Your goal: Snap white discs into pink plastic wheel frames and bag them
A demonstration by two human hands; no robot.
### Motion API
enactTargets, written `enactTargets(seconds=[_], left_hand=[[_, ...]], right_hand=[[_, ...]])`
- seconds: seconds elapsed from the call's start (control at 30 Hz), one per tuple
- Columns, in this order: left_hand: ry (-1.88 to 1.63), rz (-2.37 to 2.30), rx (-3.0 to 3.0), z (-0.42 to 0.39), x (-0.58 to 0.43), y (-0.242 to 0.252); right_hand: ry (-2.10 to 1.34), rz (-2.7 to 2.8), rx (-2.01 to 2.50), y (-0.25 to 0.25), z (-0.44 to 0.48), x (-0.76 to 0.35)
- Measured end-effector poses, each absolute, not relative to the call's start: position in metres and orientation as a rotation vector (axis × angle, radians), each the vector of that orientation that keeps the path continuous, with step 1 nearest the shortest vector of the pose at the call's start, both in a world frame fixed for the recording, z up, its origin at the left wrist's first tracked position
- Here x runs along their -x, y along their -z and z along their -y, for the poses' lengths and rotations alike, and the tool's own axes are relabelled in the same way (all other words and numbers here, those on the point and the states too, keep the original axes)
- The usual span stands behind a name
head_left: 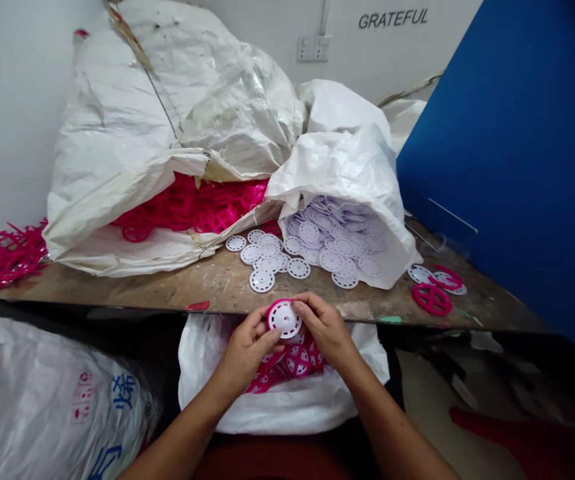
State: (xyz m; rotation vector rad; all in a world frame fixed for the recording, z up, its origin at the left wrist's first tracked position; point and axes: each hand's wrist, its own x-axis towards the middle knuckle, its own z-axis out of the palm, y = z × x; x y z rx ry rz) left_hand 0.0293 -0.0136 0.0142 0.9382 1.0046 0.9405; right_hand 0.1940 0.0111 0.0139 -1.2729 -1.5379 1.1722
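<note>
Both hands hold one white slotted plastic disc (287,323) with a pink plastic ring (270,312) showing along its left edge. My left hand (246,348) grips it from the left, thumb on its lower face. From the right, my right hand (326,327) pinches its upper edge between thumb and fingers. Below the hands, an open white sack (297,417) holds several pink-and-white wheel pieces (297,361). Loose white discs (268,246) lie on the bench just beyond the hands.
On the bench (142,287), one big sack (117,120) spills pink plastic parts (187,207); another sack (347,160) spills white discs (342,240). Pink rings (432,299) lie at right beside a blue panel (512,167). A filled plastic bag (42,400) stands lower left.
</note>
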Motion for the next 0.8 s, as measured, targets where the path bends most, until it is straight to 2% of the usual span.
enactTargets(seconds=[0.13,0.27,0.4,0.63,0.73,0.8], left_hand=[[-0.97,-1.059,-0.956,0.017,-0.028,-0.013],[-0.967,-1.119,-0.995,0.018,-0.028,-0.01],[-0.855,-1.058,-1.084,0.015,-0.018,-0.011],[-0.64,-1.014,-1.21,0.015,0.001,-0.023],[-0.61,-1.132,-1.392,-0.003,0.02,-0.032],[-0.75,-1.32,-1.549,-0.03,0.041,-0.037]], right_hand=[[-1.307,1.607,1.086,-0.008,-0.004,-0.194],[-1.344,1.531,1.072,0.002,0.0,-0.192],[-1.352,1.661,1.079,-0.009,-0.002,-0.193],[-1.111,2.022,1.216,-0.028,-0.02,-0.197],[-0.81,2.017,1.339,-0.021,-0.054,-0.205],[-0.571,1.98,1.47,-0.013,-0.083,-0.21]])
